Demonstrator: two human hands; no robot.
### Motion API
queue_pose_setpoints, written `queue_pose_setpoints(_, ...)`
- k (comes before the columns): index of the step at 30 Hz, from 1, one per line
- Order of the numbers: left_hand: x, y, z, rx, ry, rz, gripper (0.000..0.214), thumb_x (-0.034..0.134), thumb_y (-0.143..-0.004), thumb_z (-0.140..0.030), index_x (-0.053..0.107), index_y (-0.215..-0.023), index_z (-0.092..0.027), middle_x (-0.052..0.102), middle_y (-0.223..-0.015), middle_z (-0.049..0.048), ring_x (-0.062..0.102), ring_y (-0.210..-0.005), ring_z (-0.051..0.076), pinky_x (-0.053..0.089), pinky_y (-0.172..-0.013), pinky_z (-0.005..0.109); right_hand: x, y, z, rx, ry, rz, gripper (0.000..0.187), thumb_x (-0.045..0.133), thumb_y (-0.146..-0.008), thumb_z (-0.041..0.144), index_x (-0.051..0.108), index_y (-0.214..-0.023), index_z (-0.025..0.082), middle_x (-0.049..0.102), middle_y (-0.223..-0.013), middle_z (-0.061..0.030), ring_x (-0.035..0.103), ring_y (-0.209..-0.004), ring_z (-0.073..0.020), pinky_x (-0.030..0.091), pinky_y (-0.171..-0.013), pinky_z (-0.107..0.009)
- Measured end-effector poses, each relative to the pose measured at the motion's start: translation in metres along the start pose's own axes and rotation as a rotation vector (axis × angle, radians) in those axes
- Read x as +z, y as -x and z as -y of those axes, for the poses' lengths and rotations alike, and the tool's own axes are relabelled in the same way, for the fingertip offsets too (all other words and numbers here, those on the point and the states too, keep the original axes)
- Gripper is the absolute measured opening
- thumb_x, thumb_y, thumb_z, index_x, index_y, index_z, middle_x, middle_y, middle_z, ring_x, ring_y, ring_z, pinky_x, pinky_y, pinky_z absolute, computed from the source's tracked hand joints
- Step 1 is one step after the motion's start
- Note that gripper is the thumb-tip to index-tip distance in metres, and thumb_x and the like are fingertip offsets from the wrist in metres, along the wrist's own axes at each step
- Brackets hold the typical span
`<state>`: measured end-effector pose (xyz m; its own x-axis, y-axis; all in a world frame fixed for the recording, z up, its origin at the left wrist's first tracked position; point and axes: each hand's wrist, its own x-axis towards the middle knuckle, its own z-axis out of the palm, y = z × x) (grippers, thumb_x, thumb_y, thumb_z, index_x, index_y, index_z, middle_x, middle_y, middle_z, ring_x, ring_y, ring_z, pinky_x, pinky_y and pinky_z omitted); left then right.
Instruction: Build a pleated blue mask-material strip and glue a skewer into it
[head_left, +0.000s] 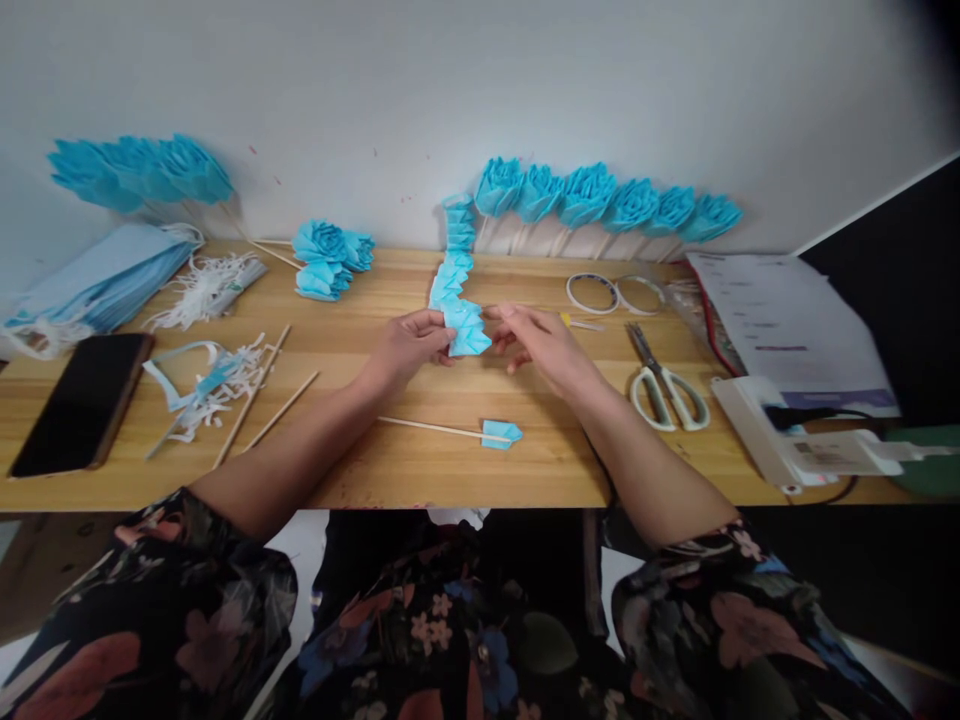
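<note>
A long strip of light-blue folded material with pointed, petal-like edges (pixel 454 272) runs from the wall down towards me. My left hand (pixel 409 345) pinches its near end between thumb and fingers. Just right of that end is my right hand (pixel 546 348), fingers apart and loosely bent, with nothing visible in it. Whether its fingertips touch the strip's edge I cannot tell. Below both hands lies a thin wooden stick (pixel 431 427), its right end resting on a small pointed blue piece (pixel 495 433).
Blue flowers on sticks (pixel 589 195) lean against the wall; more stand left (pixel 142 172) and lie mid-left (pixel 324 255). Scissors (pixel 660 385), tape rolls (pixel 592 292), a power strip (pixel 757 430) and papers (pixel 787 320) are right. Left are face masks (pixel 105 275), a phone (pixel 82 405) and scraps (pixel 206 385).
</note>
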<state>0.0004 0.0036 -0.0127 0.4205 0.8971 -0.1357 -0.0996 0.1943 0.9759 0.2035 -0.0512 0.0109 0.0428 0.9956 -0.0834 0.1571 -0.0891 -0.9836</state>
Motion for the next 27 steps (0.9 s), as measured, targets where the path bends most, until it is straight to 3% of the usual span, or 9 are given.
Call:
queue_pose_setpoints(3, 0.001, 0.002, 0.001, 0.011, -0.004, 0.018, 0.033, 0.091, -0.068, -0.033, 0.072, -0.087, -0.014, 0.072, -0.073, -0.0008, 0.065, -0.063, 0.010, 0.058, -0.064, 0.023, 0.009, 0.002, 0.000, 0.103, -0.097, 0.095, 0.057, 0.080, -0.073, 0.073, 0.068, -0.088, 0.019, 0.070, -0.091, -0.0062, 0.063, -0.077, -0.0144, 0.048, -0.047, -0.019)
queue_pose_setpoints(8, 0.003, 0.003, 0.002, 0.044, -0.018, 0.043, 0.033, 0.092, -0.067, -0.035, 0.072, -0.085, -0.015, 0.072, -0.073, -0.0010, 0.064, -0.064, 0.010, 0.056, -0.064, 0.022, 0.019, 0.002, -0.005, 0.124, -0.123, 0.095, 0.049, 0.089, -0.064, 0.057, 0.063, -0.082, 0.020, 0.062, -0.080, -0.0004, 0.057, -0.069, -0.0117, 0.047, -0.046, -0.019)
queue_pose_setpoints(16, 0.002, 0.003, -0.002, -0.072, 0.169, 0.145, 0.041, 0.095, -0.066, -0.042, 0.074, -0.088, -0.014, 0.074, -0.079, 0.0025, 0.067, -0.071, 0.012, 0.056, -0.071, 0.026, 0.019, -0.002, -0.016, -0.003, -0.081, 0.057, 0.035, 0.080, -0.071, 0.047, 0.058, -0.075, 0.021, 0.055, -0.071, 0.0032, 0.050, -0.060, -0.0096, 0.046, -0.046, -0.022)
queue_pose_setpoints(20, 0.004, 0.004, 0.001, 0.000, 0.145, 0.167, 0.046, 0.099, -0.061, -0.033, 0.075, -0.095, -0.016, 0.078, -0.091, 0.0040, 0.067, -0.077, 0.013, 0.052, -0.072, 0.024, 0.021, -0.001, -0.017, -0.042, -0.024, 0.054, 0.031, 0.077, -0.074, 0.047, 0.060, -0.078, 0.021, 0.058, -0.071, 0.0029, 0.051, -0.058, -0.0102, 0.046, -0.046, -0.025)
queue_pose_setpoints(27, 0.001, -0.004, 0.008, 0.098, 0.069, 0.165, 0.042, 0.092, -0.064, -0.028, 0.069, -0.097, -0.016, 0.076, -0.085, 0.0025, 0.066, -0.074, 0.013, 0.048, -0.066, 0.023, 0.022, -0.001, -0.018, -0.030, 0.025, 0.074, 0.025, 0.075, -0.077, 0.043, 0.064, -0.080, 0.020, 0.060, -0.071, 0.0021, 0.051, -0.055, -0.0094, 0.046, -0.047, -0.025)
